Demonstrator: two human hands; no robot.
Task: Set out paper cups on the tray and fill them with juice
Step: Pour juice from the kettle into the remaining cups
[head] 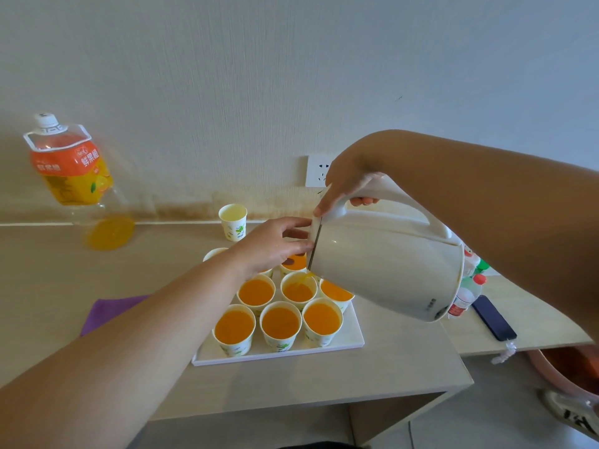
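Your right hand (348,186) has its fingers wrapped round the handle of the white kettle (385,267), which is tipped steeply over the tray (351,340) on the worktop (389,374). Your left hand (275,244) pinches the edge of the kettle's lid (315,241), thumb above, fingers below. Orange juice (303,279) runs from the spout into the middle cup (298,290) of the second row. Three front-row cups (280,324) stand full, with more behind. An empty cup (232,220) sits apart by the wall, and a juice bottle (69,163) leans at the far left.
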